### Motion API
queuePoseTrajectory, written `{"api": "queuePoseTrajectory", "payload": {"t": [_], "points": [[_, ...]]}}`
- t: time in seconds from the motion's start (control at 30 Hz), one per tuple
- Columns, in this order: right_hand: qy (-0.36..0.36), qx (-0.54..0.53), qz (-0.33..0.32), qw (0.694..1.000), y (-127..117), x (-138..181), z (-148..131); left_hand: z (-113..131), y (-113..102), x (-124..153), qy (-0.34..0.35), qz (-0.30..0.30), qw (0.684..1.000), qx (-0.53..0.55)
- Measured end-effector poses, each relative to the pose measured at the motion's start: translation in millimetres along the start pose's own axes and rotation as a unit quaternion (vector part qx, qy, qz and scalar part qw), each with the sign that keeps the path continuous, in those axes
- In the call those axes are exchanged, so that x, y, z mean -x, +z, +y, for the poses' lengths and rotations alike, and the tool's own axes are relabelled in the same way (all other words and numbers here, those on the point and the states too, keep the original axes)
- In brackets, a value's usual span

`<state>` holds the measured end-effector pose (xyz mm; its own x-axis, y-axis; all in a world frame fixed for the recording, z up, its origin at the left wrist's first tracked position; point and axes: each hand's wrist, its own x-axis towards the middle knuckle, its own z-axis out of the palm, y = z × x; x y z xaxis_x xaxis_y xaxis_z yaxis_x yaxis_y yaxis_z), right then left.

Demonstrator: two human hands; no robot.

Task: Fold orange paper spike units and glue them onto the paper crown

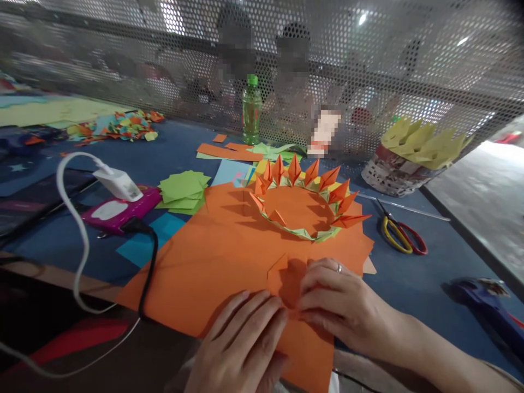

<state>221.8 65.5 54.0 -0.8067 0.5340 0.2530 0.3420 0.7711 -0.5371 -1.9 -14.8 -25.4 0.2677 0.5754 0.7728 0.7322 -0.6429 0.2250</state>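
Note:
A small piece of orange folding paper (281, 273) lies on larger orange sheets (192, 267) near the table's front edge. My right hand (346, 300), with a ring on one finger, pinches its right side between thumb and fingers. Stretched out flat, my left hand (248, 341) rests with its fingertips at the paper's near left edge. Beyond both hands stands a paper ring (305, 236) of green folded pieces, with orange pointed petals (311, 172) around much of it. The fold under my right fingers is partly hidden.
Scissors (397, 234) and a blue-handled tool (487, 300) lie on the right. Behind are a yellow-pointed paper basket (403, 164) and a green bottle (251, 112). Green squares (184, 191), a pink power strip (118, 213) and cables (84, 234) occupy the left. A perforated metal screen (176, 54) borders the back.

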Motion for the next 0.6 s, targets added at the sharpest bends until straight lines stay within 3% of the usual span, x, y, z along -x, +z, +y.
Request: {"api": "queuePoseTrajectory", "payload": {"t": [0.27, 0.6], "points": [[0.085, -0.086, -0.019, 0.992, -3, -6, 9, -5, -2, 3, 0.015, -0.021, 1.000, 0.011], [0.196, -0.049, 0.030, 0.979, 9, -14, -6, -5, 1, 2, 0.015, -0.014, 1.000, 0.021]]}}
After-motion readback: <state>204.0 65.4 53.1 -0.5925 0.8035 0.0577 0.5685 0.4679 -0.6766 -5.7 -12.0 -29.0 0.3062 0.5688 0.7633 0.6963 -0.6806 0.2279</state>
